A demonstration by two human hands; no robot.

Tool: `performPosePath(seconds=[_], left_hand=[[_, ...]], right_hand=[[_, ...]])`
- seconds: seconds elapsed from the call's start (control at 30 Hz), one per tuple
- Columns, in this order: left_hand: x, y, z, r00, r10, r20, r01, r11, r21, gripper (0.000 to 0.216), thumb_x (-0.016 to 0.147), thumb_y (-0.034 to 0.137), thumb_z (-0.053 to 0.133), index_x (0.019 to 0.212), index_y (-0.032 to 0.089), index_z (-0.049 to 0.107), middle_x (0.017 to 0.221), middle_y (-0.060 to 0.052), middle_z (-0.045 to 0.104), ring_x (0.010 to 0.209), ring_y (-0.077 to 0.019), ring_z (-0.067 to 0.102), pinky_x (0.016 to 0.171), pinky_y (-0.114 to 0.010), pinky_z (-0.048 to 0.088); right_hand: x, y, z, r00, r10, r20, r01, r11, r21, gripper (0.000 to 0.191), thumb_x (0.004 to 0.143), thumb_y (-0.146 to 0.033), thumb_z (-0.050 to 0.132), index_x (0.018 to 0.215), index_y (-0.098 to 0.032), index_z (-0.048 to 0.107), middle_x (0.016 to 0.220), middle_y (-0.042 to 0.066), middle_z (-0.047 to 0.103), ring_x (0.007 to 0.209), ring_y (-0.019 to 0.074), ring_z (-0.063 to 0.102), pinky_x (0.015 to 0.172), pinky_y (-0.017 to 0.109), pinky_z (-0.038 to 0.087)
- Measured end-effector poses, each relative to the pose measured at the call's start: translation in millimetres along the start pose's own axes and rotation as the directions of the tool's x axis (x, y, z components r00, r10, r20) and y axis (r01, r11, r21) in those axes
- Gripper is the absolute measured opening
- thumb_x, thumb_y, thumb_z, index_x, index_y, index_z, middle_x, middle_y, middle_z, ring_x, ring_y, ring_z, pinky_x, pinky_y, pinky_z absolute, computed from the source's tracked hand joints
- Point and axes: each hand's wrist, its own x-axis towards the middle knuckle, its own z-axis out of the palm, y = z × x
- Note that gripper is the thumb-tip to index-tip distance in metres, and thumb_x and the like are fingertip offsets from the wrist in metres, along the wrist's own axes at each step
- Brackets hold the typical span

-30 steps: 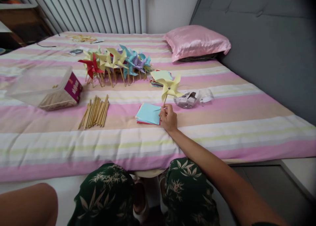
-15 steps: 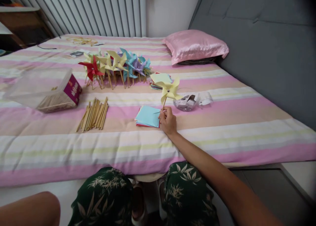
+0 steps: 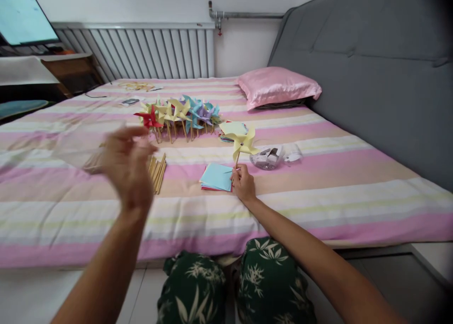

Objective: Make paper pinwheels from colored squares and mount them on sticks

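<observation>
My right hand (image 3: 243, 182) pinches the wooden stick of a yellow paper pinwheel (image 3: 242, 144), which stands nearly upright. Its fingers lie at the right edge of a stack of square paper sheets (image 3: 216, 177), blue on top with red below. My left hand (image 3: 129, 168) is raised in front of the clear plastic box, blurred by motion, its fingers apart and no object visible in it. Just right of it lies a pile of thin wooden sticks (image 3: 159, 173), partly hidden by the hand. Farther back, many finished pinwheels (image 3: 182, 114) stand grouped, red, yellow, blue and purple.
On the striped bed (image 3: 318, 187) are a clear plastic box (image 3: 78, 147) at left, a second paper stack (image 3: 233, 128), and a clear container with small items (image 3: 267, 158). A pink pillow (image 3: 279, 87) lies by the grey headboard (image 3: 368, 93).
My left hand has come up into view from the lower left, over the box and sticks. The right hand keeps hold of the pinwheel. The view has tilted upward.
</observation>
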Motion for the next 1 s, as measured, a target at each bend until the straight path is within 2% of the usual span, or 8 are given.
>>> performPosePath(seconds=[0.13, 0.3, 0.4, 0.53, 0.6, 0.67, 0.77, 1.0], left_hand=[[-28.5, -41.8, 52.7, 0.948, -0.210, 0.241, 0.217, 0.976, -0.001, 0.018, 0.082, 0.030, 0.056, 0.087, 0.015, 0.064, 0.075, -0.001, 0.063, 0.059, -0.0117, 0.059, 0.057, -0.024, 0.045], [-49.1, -83.3, 117.9, 0.879, -0.371, 0.299, 0.410, 0.909, -0.076, 0.024, 0.082, 0.036, 0.050, 0.078, 0.016, 0.063, 0.071, 0.000, 0.062, 0.055, -0.0108, 0.056, 0.058, -0.024, 0.045], [-39.6, -92.6, 138.6, 0.883, -0.366, 0.295, 0.416, 0.901, -0.126, 0.025, 0.082, 0.036, 0.049, 0.076, 0.016, 0.062, 0.076, -0.001, 0.063, 0.052, -0.0094, 0.054, 0.054, -0.023, 0.043], [-35.7, -108.8, 142.3, 0.876, -0.359, 0.323, 0.442, 0.866, -0.236, 0.027, 0.082, 0.041, 0.051, 0.079, 0.016, 0.062, 0.078, -0.002, 0.063, 0.051, -0.0085, 0.052, 0.052, -0.022, 0.042], [-41.7, -120.3, 137.9, 0.809, -0.395, 0.435, 0.524, 0.820, -0.231, 0.029, 0.081, 0.042, 0.054, 0.086, 0.015, 0.064, 0.074, -0.001, 0.064, 0.048, -0.0082, 0.051, 0.049, -0.022, 0.041], [-48.4, -129.4, 133.1, 0.766, -0.413, 0.492, 0.559, 0.806, -0.194, 0.029, 0.078, 0.040, 0.059, 0.088, 0.014, 0.066, 0.064, -0.001, 0.063, 0.046, -0.0096, 0.051, 0.045, -0.022, 0.040], [-53.2, -133.1, 129.3, 0.748, -0.409, 0.523, 0.554, 0.818, -0.153, 0.026, 0.075, 0.033, 0.061, 0.090, 0.013, 0.069, 0.070, -0.003, 0.067, 0.053, -0.0109, 0.055, 0.051, -0.022, 0.043], [-53.7, -121.5, 131.5, 0.697, -0.443, 0.564, 0.618, 0.769, -0.160, 0.035, 0.066, 0.025, 0.069, 0.098, 0.011, 0.068, 0.074, -0.005, 0.071, 0.060, -0.0138, 0.061, 0.054, -0.023, 0.044]], right_hand=[[-1.8, 0.0, 0.4, 1.000, 0.024, 0.005, -0.024, 0.997, 0.077, 0.017, 0.091, -0.037, 0.041, 0.096, -0.023, 0.050, 0.069, -0.002, 0.064, 0.054, 0.0143, 0.058, 0.055, 0.024, 0.043], [11.7, -9.3, -3.8, 1.000, 0.013, 0.018, -0.017, 0.976, 0.216, 0.021, 0.091, -0.041, 0.041, 0.096, -0.023, 0.048, 0.067, -0.003, 0.061, 0.045, 0.0105, 0.053, 0.049, 0.022, 0.042], [39.6, -25.1, -4.4, 0.998, -0.038, 0.050, 0.022, 0.957, 0.290, 0.020, 0.089, -0.042, 0.045, 0.093, -0.022, 0.049, 0.064, -0.004, 0.059, 0.044, 0.0093, 0.052, 0.046, 0.020, 0.042], [77.5, -38.8, 10.1, 0.991, -0.076, 0.108, 0.030, 0.925, 0.378, 0.021, 0.086, -0.042, 0.050, 0.089, -0.022, 0.049, 0.064, -0.004, 0.061, 0.042, 0.0089, 0.051, 0.043, 0.020, 0.041], [85.6, -35.8, 23.0, 0.987, -0.070, 0.142, 0.003, 0.904, 0.427, 0.022, 0.085, -0.043, 0.052, 0.087, -0.021, 0.049, 0.064, -0.003, 0.062, 0.041, 0.0089, 0.051, 0.041, 0.020, 0.041], [86.1, -28.4, 34.5, 0.987, -0.055, 0.152, -0.024, 0.880, 0.474, 0.021, 0.084, -0.042, 0.052, 0.086, -0.021, 0.050, 0.063, -0.004, 0.060, 0.041, 0.0087, 0.051, 0.042, 0.020, 0.041], [81.7, -19.2, 41.9, 0.982, -0.049, 0.180, -0.052, 0.856, 0.515, 0.020, 0.082, -0.040, 0.057, 0.081, -0.020, 0.053, 0.061, -0.004, 0.058, 0.045, 0.0090, 0.051, 0.044, 0.020, 0.042], [77.7, -23.5, 31.8, 0.986, 0.011, 0.164, -0.089, 0.871, 0.483, 0.023, 0.079, -0.042, 0.061, 0.078, -0.019, 0.057, 0.061, -0.003, 0.057, 0.046, 0.0091, 0.050, 0.044, 0.021, 0.041]])
